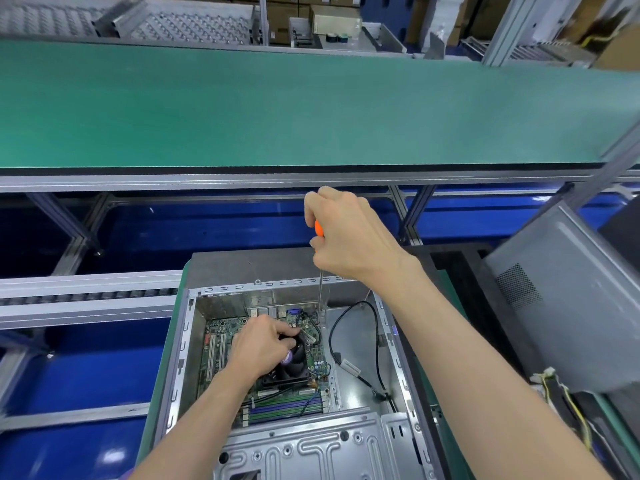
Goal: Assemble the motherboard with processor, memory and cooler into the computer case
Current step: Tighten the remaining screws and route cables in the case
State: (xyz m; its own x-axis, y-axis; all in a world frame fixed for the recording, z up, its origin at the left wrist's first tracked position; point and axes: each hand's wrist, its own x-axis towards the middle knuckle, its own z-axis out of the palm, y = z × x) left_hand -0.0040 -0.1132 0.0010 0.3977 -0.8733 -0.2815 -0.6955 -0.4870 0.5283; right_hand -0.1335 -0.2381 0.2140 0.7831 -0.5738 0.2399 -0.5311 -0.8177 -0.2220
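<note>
An open grey computer case (pixel 349 445) lies on its side in front of me. Inside it sits the green motherboard (pixel 221 330) with a black cooler fan (pixel 294 367) and green and blue memory slots (pixel 287 405). My left hand (pixel 258 348) rests on the cooler, fingers curled over its far edge. My right hand (pixel 349 237) grips the orange handle of a screwdriver (pixel 320 292). Its long shaft stands upright, tip at the board's far right corner.
A black cable (pixel 375 341) loops across the case floor to the right of the board. A grey case side panel (pixel 568 296) leans at the right, with yellow wires below it. A green shelf (pixel 277 109) spans above; a roller conveyor (pixel 86 297) runs at the left.
</note>
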